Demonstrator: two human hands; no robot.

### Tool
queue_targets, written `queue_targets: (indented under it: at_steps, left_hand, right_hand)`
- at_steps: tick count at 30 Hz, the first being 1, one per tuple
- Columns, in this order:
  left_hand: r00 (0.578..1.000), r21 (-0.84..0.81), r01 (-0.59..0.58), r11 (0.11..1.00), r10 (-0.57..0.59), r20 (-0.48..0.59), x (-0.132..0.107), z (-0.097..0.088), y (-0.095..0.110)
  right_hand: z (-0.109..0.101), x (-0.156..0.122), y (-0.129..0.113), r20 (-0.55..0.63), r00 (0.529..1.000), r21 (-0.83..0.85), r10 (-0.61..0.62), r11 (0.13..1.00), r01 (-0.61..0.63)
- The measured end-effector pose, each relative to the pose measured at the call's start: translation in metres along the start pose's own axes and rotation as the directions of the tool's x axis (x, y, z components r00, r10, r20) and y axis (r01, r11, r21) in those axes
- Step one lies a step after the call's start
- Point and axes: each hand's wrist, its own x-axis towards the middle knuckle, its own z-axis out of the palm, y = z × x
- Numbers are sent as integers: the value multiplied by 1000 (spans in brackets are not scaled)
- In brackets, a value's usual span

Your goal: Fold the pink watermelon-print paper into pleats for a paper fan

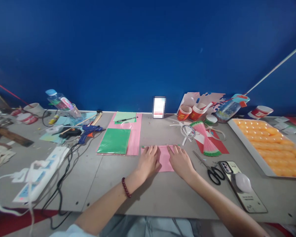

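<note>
A small pink sheet of paper (164, 161) lies flat on the grey table, with a narrow strip along its far edge and bits of green at that edge's two ends. My left hand (149, 161) rests on its left side, fingertips pressing near the far edge. On the right side lies my right hand (180, 161), its index finger stretched to the same edge. Neither hand wraps round the paper; the fingers lie flat over it. Black-handled scissors (214, 172) lie just right of my right hand. Left of my hands is a pack of green paper (115, 141) on larger pink sheets (136, 131).
A phone (255, 197) lies at the right, before a tray of orange balls (286, 148). Red paper cups (184, 113) and a pink-green paper fan (203, 135) stand behind. Leftward are a blue glue gun (90, 131), a power strip (43, 174) with cables and a bottle (62, 102).
</note>
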Motion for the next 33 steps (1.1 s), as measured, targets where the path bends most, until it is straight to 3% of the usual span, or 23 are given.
queue_targets:
  at_steps: [33]
  left_hand:
    - [998, -70, 32, 997, -36, -55, 5, 7, 9]
  right_hand:
    - [2, -3, -5, -10, 1000, 112, 19, 994, -18]
